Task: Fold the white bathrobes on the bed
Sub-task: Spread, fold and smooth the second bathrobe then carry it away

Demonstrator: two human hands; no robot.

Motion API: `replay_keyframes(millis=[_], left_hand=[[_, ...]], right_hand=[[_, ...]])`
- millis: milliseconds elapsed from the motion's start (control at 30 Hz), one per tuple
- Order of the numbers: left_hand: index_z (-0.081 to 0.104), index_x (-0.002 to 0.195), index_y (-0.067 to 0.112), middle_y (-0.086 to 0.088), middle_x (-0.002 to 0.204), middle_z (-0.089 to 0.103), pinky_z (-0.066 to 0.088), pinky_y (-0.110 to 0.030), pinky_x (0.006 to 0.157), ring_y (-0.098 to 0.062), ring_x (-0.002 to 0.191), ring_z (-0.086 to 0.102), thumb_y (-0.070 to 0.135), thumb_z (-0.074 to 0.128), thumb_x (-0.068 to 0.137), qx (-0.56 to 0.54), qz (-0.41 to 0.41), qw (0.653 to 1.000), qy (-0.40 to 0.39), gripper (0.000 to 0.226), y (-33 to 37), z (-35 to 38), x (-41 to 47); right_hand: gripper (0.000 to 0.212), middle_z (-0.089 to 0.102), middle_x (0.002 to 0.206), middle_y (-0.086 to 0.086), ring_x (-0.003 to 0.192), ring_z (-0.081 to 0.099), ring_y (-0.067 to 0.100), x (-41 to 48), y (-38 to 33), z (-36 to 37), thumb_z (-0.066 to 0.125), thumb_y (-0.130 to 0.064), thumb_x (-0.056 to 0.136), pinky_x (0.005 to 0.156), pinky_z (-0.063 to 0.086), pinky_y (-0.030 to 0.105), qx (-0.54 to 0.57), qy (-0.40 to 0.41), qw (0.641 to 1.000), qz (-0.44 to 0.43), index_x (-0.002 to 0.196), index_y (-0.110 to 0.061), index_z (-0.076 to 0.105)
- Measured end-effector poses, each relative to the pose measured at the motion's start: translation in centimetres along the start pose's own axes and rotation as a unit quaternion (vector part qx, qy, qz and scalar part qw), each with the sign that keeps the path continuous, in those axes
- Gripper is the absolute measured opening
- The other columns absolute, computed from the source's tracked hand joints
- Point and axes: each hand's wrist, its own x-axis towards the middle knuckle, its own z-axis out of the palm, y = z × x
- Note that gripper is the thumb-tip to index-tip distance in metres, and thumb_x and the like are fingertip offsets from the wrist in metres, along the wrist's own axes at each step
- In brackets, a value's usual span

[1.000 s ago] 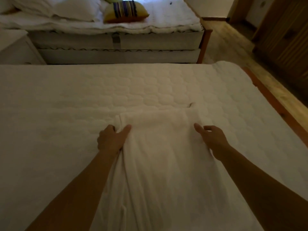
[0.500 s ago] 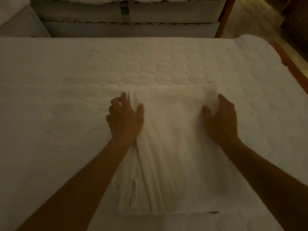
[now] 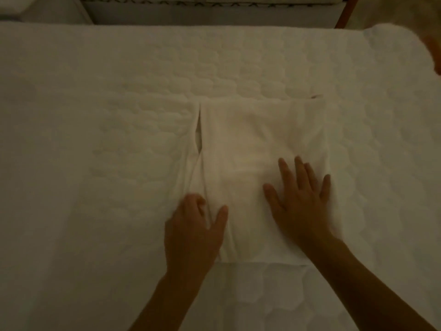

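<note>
The bathrobe [image 3: 257, 151] lies folded into a rough rectangle in the middle of the bed [image 3: 95, 91], its near edge straight and its left side splitting into a loose flap with a narrow gap. My right hand [image 3: 298, 201] lies flat and spread on its near right part, fingers extended, gripping nothing. My left hand [image 3: 193, 225] sits at the near left corner, fingers curled into the bunched flap and thumb out on the cloth, so it seems to pinch a pleat there, though the dim light leaves me unsure how firmly.

I judge the robe soft, thick and limp: it will sag and lose its fold if lifted by one corner. Best to slide both hands under the near edge, or take the two near corners together. The bed cover is quilted in rounded puffs, matte and white like the robe, and should grip rather than slip.
</note>
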Motion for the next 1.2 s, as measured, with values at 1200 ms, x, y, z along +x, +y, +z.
replay_keyframes(millis=[1200], left_hand=[[0.062,0.075,0.009,-0.011,0.084,0.07,0.05,-0.032,0.072,-0.024,0.083,0.064,0.025,0.072,0.087,-0.465,-0.246,0.828,-0.197,0.022,0.1,-3.2,4.9]], right_hand=[[0.068,0.016,0.165,0.004,0.151,0.016,0.027,-4.7,3.2,0.2,0.018,-0.067,0.096,0.12,0.016,0.053,-0.019,-0.048,0.998,-0.03,0.156,-0.037,0.017]])
